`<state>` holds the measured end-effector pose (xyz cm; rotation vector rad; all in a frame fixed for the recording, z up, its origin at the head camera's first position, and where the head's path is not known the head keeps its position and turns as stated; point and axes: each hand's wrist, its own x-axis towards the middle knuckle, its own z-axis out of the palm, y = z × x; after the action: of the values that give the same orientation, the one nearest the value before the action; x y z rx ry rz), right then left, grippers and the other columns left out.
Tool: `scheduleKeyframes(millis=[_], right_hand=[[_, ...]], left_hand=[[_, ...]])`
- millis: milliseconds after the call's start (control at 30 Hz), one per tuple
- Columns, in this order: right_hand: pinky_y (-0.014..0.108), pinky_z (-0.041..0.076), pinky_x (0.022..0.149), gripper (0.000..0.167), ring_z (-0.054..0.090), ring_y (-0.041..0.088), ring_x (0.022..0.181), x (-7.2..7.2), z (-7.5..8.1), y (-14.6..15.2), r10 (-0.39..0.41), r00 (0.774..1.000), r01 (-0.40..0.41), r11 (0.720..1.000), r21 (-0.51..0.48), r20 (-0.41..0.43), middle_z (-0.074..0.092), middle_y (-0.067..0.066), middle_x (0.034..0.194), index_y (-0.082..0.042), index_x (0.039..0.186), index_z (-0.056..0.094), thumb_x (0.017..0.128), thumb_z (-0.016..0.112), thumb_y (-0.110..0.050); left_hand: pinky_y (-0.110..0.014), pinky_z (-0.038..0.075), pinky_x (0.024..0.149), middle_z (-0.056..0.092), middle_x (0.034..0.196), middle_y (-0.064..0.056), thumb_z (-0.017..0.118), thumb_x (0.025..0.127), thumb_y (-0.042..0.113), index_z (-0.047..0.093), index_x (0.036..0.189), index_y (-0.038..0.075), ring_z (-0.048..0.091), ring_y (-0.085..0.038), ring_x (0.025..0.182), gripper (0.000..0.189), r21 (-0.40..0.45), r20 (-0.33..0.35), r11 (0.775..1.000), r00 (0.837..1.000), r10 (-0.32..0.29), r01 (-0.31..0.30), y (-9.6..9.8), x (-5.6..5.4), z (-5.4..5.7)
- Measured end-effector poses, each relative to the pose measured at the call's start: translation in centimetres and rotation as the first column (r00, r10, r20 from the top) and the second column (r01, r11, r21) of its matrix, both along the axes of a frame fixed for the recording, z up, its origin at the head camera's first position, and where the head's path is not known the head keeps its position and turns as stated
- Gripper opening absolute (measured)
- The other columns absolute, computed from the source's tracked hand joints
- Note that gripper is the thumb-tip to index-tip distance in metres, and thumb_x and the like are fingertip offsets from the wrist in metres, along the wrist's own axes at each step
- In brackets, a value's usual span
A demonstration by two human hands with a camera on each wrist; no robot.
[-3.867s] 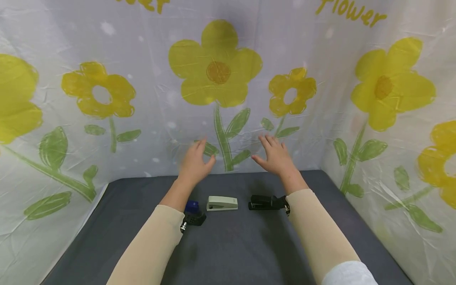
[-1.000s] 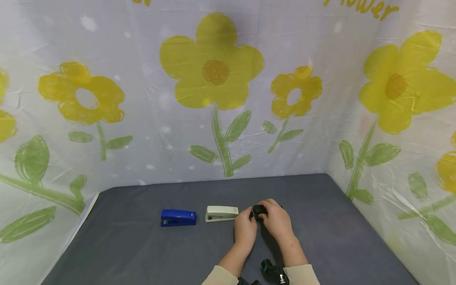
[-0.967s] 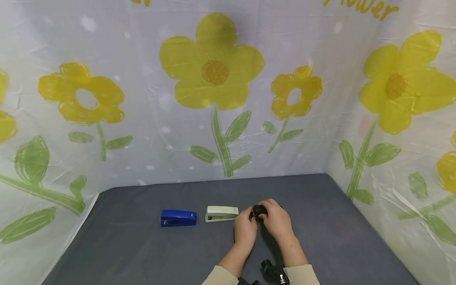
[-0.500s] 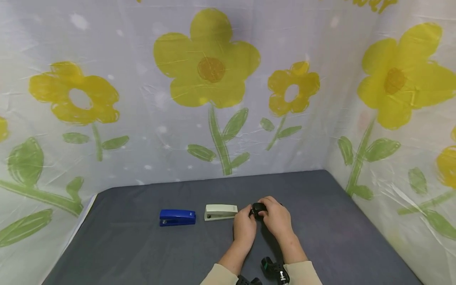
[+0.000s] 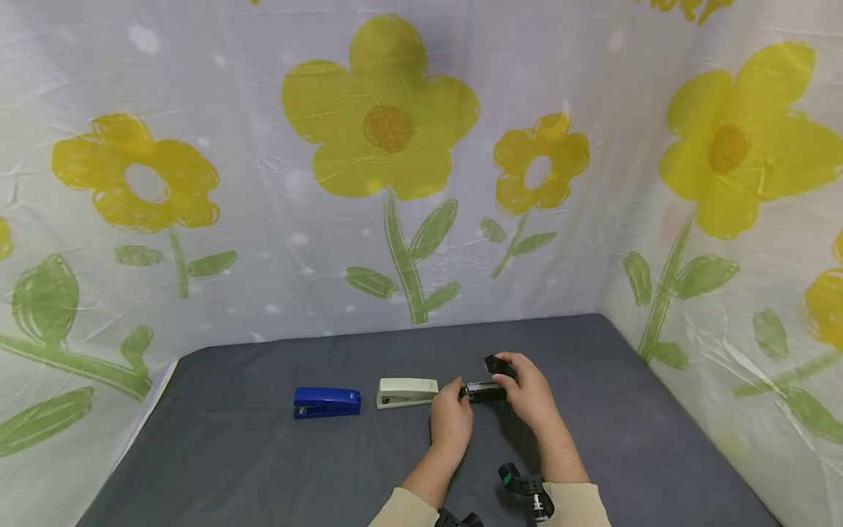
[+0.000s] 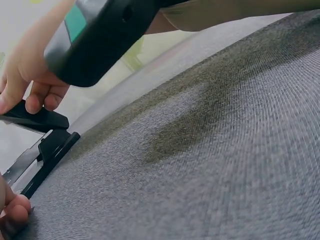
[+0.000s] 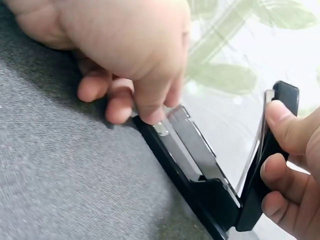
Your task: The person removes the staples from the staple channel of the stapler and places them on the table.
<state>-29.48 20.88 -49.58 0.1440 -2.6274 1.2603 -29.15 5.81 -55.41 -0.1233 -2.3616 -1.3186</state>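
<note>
A black stapler stands on the dark table with its top cover swung up and back. My left hand pinches the base at its front end, thumb and fingertips at the metal tip in the right wrist view. My right hand grips the raised cover between thumb and curled fingers. The metal staple channel shows between base and cover. A white stapler sits just left of my left hand, and a blue stapler lies farther left; neither is held.
The table is covered in dark grey cloth and ends at a white curtain printed with yellow flowers. A black camera mount hangs below my right wrist, close above the cloth.
Both hands have come from reaching forward to the black stapler. In the last half second my right hand has moved up and right, swinging the cover open, while my left stays at the base.
</note>
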Motion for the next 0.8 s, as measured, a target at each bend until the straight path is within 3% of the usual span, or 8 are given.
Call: scheduleKeyframes(millis=[167,300,433,800], right_hand=[[0.032,0.044,0.055,0.04,0.054,0.019,0.059,0.0,0.4,0.7,0.0,0.999,0.004,0.994,-0.113,0.037,0.06,0.014,0.09,-0.006,0.141,0.054,0.102,0.063,-0.011],[0.032,0.044,0.059,0.044,0.057,0.02,0.065,0.1,0.6,1.4,0.009,1.0,-0.005,0.99,-0.141,0.026,0.061,0.02,0.115,-0.007,0.148,0.046,0.106,0.056,-0.009],[0.035,0.045,0.06,0.052,0.057,0.021,0.069,0.2,0.8,1.9,0.01,1.0,-0.011,0.996,-0.092,-0.002,0.046,0.019,0.147,-0.015,0.156,0.035,0.108,0.053,-0.011],[0.04,0.049,0.063,0.052,0.063,0.023,0.071,0.4,1.0,2.6,-0.077,0.994,0.077,0.997,-0.005,-0.077,0.048,0.027,0.146,-0.016,0.157,0.034,0.108,0.053,-0.012]], left_hand=[[-0.048,0.056,0.088,0.073,0.109,-0.018,0.071,0.085,-0.011,0.07,0.119,-0.011,0.07,-0.036,0.104,0.034,0.011,-0.008,1.0,1.0,0.014,-0.014,0.1,0.1,0.0],[-0.048,0.056,0.088,0.073,0.111,-0.019,0.07,0.086,-0.012,0.07,0.12,-0.011,0.069,-0.037,0.106,0.034,0.024,-0.002,1.0,1.0,0.013,-0.013,0.1,0.2,0.0],[-0.048,0.056,0.089,0.072,0.111,-0.02,0.069,0.086,-0.013,0.07,0.119,-0.011,0.069,-0.037,0.106,0.033,0.027,-0.009,1.0,1.0,0.006,-0.006,0.1,0.1,0.0],[-0.048,0.055,0.091,0.072,0.112,-0.021,0.068,0.086,-0.013,0.07,0.119,-0.012,0.069,-0.038,0.108,0.032,0.034,-0.014,0.999,1.0,-0.001,0.002,0.1,0.1,0.1]])
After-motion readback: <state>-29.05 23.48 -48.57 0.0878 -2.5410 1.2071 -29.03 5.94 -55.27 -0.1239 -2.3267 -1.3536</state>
